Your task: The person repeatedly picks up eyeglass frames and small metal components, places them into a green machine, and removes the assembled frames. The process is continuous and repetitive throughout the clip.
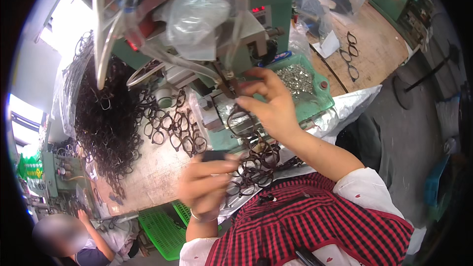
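Note:
My right hand reaches up to the green machine's working head, its thumb and fingers pinched on a dark eyeglass frame. One round rim of that frame hangs below the fingers; the rest is hidden by the hand and the machine. Lower and to the left, my left hand is blurred, its fingers curled against a small black object whose kind I cannot make out. Just right of that hand, several dark eyeglass frames lie heaped at the front of the bench.
A green tray of small metal parts stands right of the machine. More frames lie on the bench, beside a tall dark pile. Green crates sit below. Another person is at the lower left.

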The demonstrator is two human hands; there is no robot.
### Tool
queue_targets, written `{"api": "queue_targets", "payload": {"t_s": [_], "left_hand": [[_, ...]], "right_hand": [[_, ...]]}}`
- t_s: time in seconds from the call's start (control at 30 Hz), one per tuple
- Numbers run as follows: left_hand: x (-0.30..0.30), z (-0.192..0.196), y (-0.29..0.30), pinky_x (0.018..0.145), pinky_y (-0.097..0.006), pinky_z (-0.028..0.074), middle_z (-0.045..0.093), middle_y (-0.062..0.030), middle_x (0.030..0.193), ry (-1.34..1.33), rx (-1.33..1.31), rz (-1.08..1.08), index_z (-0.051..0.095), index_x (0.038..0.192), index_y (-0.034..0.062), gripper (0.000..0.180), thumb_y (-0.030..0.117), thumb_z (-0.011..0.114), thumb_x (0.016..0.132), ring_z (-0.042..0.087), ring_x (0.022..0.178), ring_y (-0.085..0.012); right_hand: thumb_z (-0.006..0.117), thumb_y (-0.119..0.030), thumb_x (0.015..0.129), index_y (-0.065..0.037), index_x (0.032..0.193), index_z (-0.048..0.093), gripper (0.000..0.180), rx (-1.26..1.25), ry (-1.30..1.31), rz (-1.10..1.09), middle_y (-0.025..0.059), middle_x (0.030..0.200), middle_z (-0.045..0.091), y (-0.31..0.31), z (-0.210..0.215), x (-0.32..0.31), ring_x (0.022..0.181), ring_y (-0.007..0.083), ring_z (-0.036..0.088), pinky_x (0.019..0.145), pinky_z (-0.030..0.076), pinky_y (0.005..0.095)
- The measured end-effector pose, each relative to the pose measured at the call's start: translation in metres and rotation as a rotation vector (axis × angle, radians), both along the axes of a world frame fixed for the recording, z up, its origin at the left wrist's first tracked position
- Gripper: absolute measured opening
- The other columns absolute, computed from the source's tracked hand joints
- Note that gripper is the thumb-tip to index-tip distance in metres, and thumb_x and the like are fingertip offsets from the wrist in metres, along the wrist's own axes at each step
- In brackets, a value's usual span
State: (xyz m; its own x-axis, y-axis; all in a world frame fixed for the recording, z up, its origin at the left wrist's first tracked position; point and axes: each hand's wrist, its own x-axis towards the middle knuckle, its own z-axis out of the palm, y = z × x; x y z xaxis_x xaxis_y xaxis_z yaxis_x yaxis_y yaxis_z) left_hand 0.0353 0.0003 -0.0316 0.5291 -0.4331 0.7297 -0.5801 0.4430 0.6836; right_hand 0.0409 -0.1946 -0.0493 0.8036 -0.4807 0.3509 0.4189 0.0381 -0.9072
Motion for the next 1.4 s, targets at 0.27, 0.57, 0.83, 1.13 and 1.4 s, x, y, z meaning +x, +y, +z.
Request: {"api": "queue_targets", "payload": {"t_s": [0.27, 0.57, 0.83, 1.13, 1.4], "left_hand": [[-0.020, 0.003, -0.008, 0.068, -0.034, 0.052, 0.075, -0.0062, 0.100, -0.178, 0.235, -0.036, 0.078, 0.094, 0.0103, 0.020, 0.011, 0.075, 0.075, 0.069, 0.080, -0.0252], [0.044, -0.003, -0.023, 0.088, -0.049, 0.054, 0.074, -0.0057, 0.104, -0.689, 0.410, 0.291, 0.078, 0.094, 0.0142, 0.024, 0.015, 0.076, 0.070, 0.068, 0.088, -0.0284], [0.020, -0.028, -0.013, 0.099, -0.049, 0.049, 0.064, -0.0123, 0.128, -0.580, 0.463, 0.383, 0.070, 0.117, 0.0111, 0.044, 0.009, 0.074, 0.073, 0.062, 0.105, -0.0351], [-0.033, -0.008, 0.050, 0.085, -0.034, 0.054, 0.067, -0.0144, 0.122, 0.156, 0.587, 0.139, 0.060, 0.124, 0.0016, 0.044, 0.009, 0.074, 0.083, 0.067, 0.105, -0.0257], [0.137, -0.070, 0.141, 0.117, -0.047, 0.026, 0.040, -0.0114, 0.156, -0.306, 1.244, 0.949, 0.079, 0.091, 0.0196, 0.031, -0.006, 0.066, 0.078, 0.038, 0.142, -0.0346]], "right_hand": [[0.065, 0.000, 0.086, 0.002, 0.134, 0.050, 0.050, -0.237, 0.102, 0.135, 0.0105, 0.127, 0.062, -0.012, 0.027, -0.028, 0.110, 0.0168, 0.062, 0.099, 0.046, 0.0309], [0.070, -0.010, 0.079, -0.006, 0.117, 0.065, 0.038, -0.741, 0.482, -0.488, 0.0155, 0.102, 0.069, -0.102, -0.061, -0.047, 0.101, 0.0317, 0.064, 0.090, 0.050, 0.0410], [0.075, -0.016, 0.077, -0.008, 0.091, 0.069, 0.017, -1.180, 0.498, -0.587, 0.0108, 0.090, 0.067, -0.106, -0.081, -0.007, 0.090, 0.0330, 0.062, 0.076, 0.048, 0.0457], [0.072, -0.013, 0.081, -0.007, 0.090, 0.071, 0.010, -1.077, 0.358, -0.626, 0.0112, 0.094, 0.067, -0.107, -0.072, -0.020, 0.094, 0.0327, 0.061, 0.083, 0.048, 0.0420], [0.069, -0.009, 0.084, -0.006, 0.093, 0.073, 0.011, -0.869, 0.212, -0.572, 0.0122, 0.092, 0.071, -0.100, -0.063, -0.008, 0.087, 0.0322, 0.066, 0.078, 0.051, 0.0408]]}}
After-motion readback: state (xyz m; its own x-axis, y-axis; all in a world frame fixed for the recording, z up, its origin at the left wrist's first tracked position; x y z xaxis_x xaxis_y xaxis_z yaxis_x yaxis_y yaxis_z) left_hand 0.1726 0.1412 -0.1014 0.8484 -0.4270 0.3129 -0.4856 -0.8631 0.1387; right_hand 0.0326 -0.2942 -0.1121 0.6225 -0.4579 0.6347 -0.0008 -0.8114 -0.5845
